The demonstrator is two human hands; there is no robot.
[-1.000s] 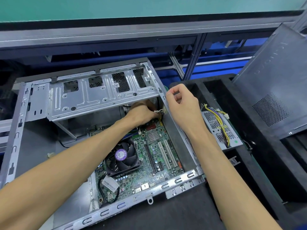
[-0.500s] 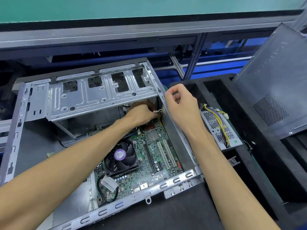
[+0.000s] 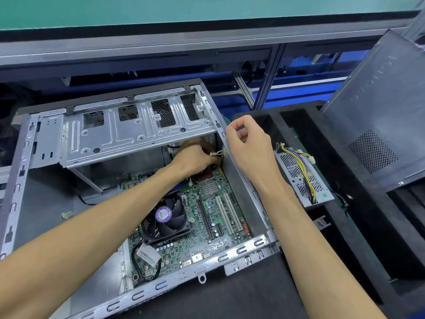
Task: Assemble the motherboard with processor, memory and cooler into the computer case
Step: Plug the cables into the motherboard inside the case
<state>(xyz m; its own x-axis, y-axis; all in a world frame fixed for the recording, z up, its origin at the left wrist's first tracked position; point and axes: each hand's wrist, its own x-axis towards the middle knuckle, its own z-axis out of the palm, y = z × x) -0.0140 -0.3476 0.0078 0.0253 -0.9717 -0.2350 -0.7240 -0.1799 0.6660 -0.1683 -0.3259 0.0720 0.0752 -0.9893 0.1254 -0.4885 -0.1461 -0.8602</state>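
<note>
The open metal computer case [image 3: 243, 249] lies on its side. A green motherboard [image 3: 207, 229] sits inside it, with a black fan cooler [image 3: 164, 216] bearing a purple label. My left hand [image 3: 195, 157] reaches deep under the silver drive cage [image 3: 128, 134] at the board's far right corner and pinches a small white connector [image 3: 217, 154]. My right hand [image 3: 248, 146] hangs over the case's right wall with fingers curled, thumb and forefinger pinched at the wall's top edge; what they pinch is too small to tell.
A power supply [image 3: 301, 178] with yellow and black wires lies in a black foam tray [image 3: 363, 226] to the right. The grey case side panel [image 3: 379, 111] leans at far right. A black cable with a barcode label [image 3: 147, 256] loops at the board's near edge.
Both hands stay almost still at the case's far right corner. The whole view has shifted very slightly.
</note>
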